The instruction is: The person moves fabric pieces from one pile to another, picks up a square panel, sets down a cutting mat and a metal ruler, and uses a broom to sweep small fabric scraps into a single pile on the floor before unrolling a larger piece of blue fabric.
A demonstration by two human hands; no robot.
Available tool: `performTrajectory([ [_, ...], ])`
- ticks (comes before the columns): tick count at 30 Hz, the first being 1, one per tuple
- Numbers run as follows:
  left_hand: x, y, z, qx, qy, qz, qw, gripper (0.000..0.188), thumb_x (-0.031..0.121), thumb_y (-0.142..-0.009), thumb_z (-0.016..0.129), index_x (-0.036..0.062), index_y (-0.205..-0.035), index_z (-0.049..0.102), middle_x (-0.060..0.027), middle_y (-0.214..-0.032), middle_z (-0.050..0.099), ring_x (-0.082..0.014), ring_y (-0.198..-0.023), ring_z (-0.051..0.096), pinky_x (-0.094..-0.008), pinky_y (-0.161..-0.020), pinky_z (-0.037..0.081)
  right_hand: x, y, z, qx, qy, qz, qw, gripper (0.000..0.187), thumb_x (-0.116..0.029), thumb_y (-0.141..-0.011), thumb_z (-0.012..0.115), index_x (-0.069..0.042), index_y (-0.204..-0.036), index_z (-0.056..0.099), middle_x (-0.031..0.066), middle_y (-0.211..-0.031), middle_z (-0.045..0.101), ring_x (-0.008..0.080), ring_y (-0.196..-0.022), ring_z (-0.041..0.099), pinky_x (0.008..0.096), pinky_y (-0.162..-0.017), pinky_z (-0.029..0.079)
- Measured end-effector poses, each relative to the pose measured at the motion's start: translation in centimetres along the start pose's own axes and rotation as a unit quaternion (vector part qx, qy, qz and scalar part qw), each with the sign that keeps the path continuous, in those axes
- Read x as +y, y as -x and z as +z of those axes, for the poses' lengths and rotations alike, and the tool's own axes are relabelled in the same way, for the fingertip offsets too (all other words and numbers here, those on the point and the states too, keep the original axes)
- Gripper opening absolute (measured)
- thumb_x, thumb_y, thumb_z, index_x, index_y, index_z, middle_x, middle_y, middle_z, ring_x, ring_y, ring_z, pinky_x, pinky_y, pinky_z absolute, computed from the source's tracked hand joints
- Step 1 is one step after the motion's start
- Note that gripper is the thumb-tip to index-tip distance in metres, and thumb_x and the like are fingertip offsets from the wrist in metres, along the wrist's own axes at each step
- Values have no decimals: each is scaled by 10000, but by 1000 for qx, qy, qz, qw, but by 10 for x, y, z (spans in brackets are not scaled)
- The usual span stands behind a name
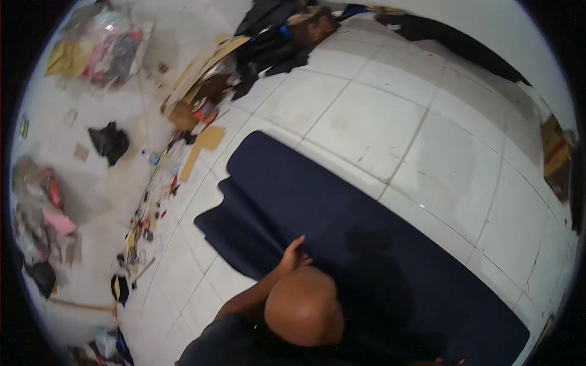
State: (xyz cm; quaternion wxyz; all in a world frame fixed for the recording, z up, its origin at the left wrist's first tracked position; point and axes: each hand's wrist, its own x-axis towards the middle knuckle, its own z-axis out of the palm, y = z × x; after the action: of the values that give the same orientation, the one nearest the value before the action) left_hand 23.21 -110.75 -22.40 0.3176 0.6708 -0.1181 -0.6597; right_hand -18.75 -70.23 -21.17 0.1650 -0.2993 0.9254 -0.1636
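A long dark navy sheet, apparently cloth or a soft mat (378, 238), lies slantwise over the tiles, with rounded corners. Loose folds run across its left end, towards my left hand (295, 255). That hand rests on the sheet near its left side, one digit stretched out and apart from the others. A rounded bare shape, apparently my bent knee (305, 308), hides part of the hand and forearm. Of my right hand (448, 362), only bits of fingers show at the bottom edge, over the sheet; what they touch is hidden.
White tiled floor (390, 134) surrounds the sheet. Along the left runs a strip of small scraps, with a plastic bottle (151, 157), cardboard pieces (201, 149) and a black crumpled bag (110, 142). Dark cloth (274, 36) lies at the back, a box (555, 158) at the far right.
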Motion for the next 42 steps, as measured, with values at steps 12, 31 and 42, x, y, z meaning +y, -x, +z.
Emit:
performTrajectory([
  [12,89,2,125,-191,-109,307,926,587,396,-753,604,-1,-1142,414,-131,-1073,483,-225,-981,484,-334,-843,389,-77,-141,-75,140,-273,55,950,406,-289,-854,502,15,-1116,441,171,-1175,402,291,-1098,381,393,-926,312],
  [31,26,-67,138,-167,-603,440,644,663,388,-757,595,22,-1253,350,-200,-1199,436,-336,-1120,411,-416,-937,333,-17,-160,52,-30,-51,-40,997,576,-430,-855,428,-25,-1257,341,196,-1237,377,301,-1095,412,419,-907,341],
  [42,84,-126,204,-220,-114,102,963,829,494,-731,554,17,-1310,203,-203,-1215,376,-284,-1027,449,-386,-867,388,-20,-227,20,38,-665,265,697,824,-606,-686,552,-32,-1227,309,154,-1157,417,274,-895,492,343,-755,429],
])
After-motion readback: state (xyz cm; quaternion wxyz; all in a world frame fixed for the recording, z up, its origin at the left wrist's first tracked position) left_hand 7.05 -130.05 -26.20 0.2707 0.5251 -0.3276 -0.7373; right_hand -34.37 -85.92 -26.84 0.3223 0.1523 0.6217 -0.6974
